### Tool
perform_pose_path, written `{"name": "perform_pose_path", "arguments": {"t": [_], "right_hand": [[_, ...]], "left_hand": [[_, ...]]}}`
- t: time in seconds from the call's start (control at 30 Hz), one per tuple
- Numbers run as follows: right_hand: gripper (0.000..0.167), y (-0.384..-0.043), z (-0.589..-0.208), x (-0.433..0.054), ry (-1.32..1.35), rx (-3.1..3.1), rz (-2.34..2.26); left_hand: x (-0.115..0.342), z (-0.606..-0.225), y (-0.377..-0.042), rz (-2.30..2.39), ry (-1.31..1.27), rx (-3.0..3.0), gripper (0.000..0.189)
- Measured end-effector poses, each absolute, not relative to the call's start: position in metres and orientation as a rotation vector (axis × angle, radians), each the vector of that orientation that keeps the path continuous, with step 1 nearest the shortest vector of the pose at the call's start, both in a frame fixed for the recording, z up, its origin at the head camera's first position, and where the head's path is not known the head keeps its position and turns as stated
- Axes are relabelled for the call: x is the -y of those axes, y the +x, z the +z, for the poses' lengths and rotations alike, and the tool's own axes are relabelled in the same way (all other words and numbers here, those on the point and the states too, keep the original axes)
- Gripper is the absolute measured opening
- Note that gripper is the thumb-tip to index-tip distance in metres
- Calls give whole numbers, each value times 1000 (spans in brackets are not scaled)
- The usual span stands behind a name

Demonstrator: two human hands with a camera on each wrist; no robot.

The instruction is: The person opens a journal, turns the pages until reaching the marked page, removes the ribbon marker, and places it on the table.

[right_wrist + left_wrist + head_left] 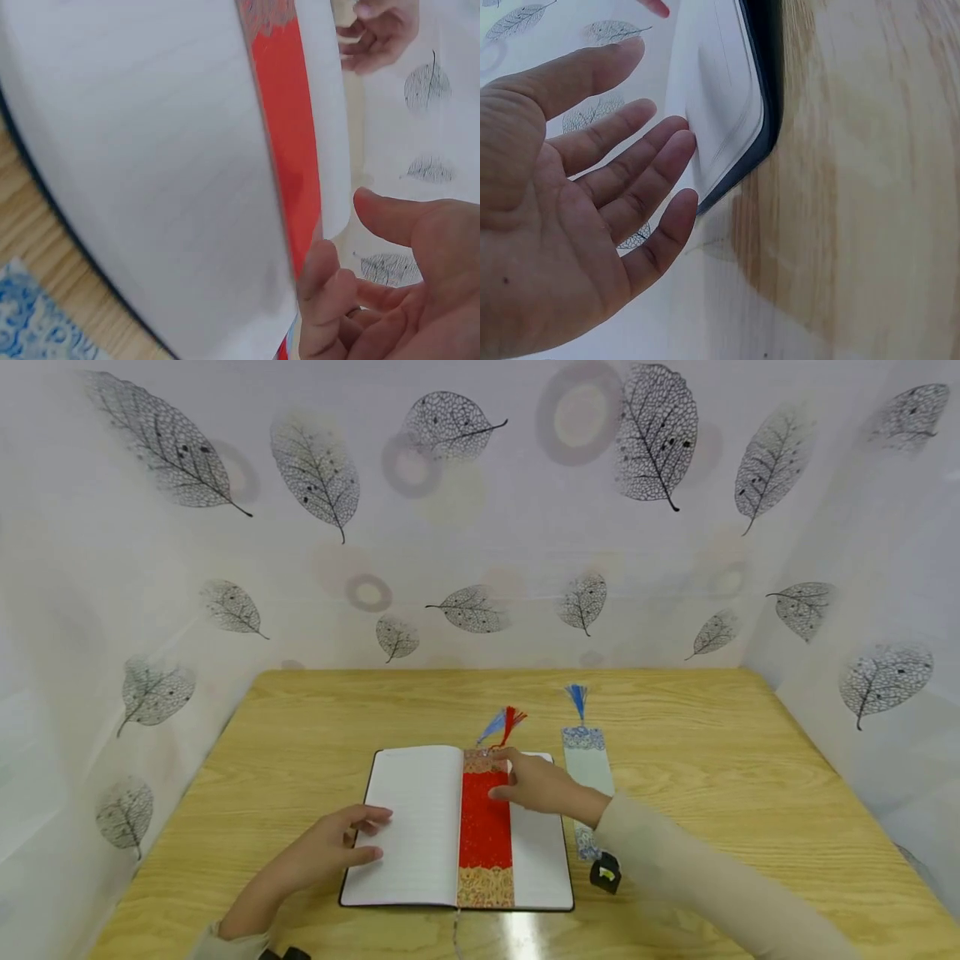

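Observation:
An open notebook [412,852] with white pages lies on the table. Along its inner fold, on the right page, rests a red bookmark [486,827] with gold patterned ends. Its red tassel [512,722] sticks out past the top edge, beside a light blue tassel [491,727]. My right hand [543,787] touches the bookmark's top end with its fingertips, the thumb [390,217] held apart. At the left page's outer edge is my left hand [322,852], fingers loosely spread and fingertips close against the page edges [724,105] in the left wrist view.
Right of the notebook lies a pale bookmark [587,777] with blue patterned ends and a blue tassel [577,702], partly under the right forearm. A thin ribbon [455,935] hangs from the notebook's lower edge. Leaf-printed sheeting [480,543] surrounds the wooden table [300,735].

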State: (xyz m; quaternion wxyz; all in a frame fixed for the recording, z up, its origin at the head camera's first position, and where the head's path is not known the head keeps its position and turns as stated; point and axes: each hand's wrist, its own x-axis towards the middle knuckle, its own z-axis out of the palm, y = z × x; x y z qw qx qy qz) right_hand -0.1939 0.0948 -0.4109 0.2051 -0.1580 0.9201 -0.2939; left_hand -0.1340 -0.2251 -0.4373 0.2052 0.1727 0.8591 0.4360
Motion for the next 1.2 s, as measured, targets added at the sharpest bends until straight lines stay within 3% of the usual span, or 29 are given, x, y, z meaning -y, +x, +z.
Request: {"name": "perform_pose_path", "arguments": {"t": [0.33, 1.2], "right_hand": [[74, -203, -426, -113, -312, -2471, -778], [62, -195, -442, -113, -113, -2059, -1487]], "left_hand": [[226, -437, -135, 1206, 508, -2378, 52], [226, -437, -131, 1193, 439, -2378, 54]]}}
